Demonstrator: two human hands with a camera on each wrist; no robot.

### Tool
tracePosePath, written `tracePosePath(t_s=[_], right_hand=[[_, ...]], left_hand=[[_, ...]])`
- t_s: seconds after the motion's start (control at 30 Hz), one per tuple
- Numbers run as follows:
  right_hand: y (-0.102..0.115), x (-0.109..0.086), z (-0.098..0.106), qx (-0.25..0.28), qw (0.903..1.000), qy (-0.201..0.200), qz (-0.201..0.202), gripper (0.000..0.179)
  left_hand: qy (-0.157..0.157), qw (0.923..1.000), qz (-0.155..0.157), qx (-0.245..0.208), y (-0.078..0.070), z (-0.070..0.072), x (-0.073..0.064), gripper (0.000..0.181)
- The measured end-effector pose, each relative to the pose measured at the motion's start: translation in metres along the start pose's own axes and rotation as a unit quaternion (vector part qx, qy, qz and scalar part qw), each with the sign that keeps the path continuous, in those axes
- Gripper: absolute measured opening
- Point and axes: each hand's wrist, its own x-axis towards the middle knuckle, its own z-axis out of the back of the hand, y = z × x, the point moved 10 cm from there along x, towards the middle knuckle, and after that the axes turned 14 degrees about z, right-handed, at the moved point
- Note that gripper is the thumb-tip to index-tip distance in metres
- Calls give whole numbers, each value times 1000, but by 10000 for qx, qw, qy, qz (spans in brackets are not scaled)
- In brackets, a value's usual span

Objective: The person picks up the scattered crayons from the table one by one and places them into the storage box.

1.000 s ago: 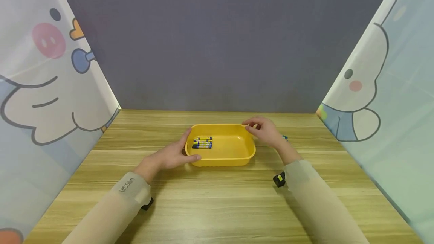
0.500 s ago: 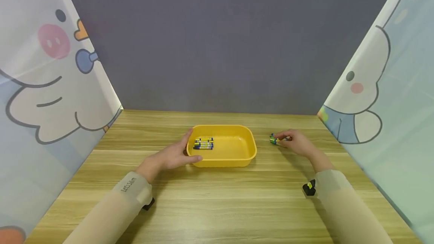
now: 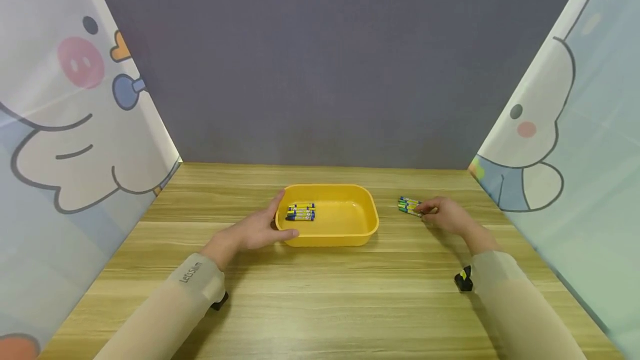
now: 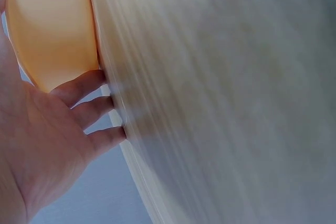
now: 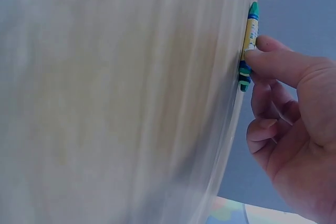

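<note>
A yellow plastic tray [image 3: 327,240] sits on the wooden table. My left hand [image 3: 252,229] spans its left end, thumb over the front rim. In the left wrist view, fairly straight fingers [image 4: 86,111] reach down beside the tray's wall to the tabletop. Several crayons [image 3: 301,213] with yellow-and-blue wrappers lie side by side inside, at the left. To the right of the tray, several green and blue-tipped crayons [image 3: 408,203] lie together. There my right hand [image 3: 447,216] pinches a green crayon [image 5: 251,38] between thumb and index finger; its other fingers are loosely curled.
The wood-grain table [image 3: 320,299] ends at a dark grey panel [image 3: 320,71] behind. Cartoon-printed sheets stand on the left [image 3: 50,126] and right [image 3: 575,154]. A black wrist device [image 3: 464,279] hangs under my right sleeve.
My right hand has left the tray's back right corner and moved right to the crayons, then shifted slightly to their right end. My left hand stays at the tray.
</note>
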Motion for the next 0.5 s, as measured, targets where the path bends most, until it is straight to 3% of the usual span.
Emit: tracePosePath(t_s=[0.23,0.5], right_hand=[[3,2,0,-53,10000,-43,50,22],[6,-2,-3,99,9995,290,10,23]], left_hand=[[-5,10000,16,-19,0,0,0,127],[39,10000,56,15,0,0,-2,127]])
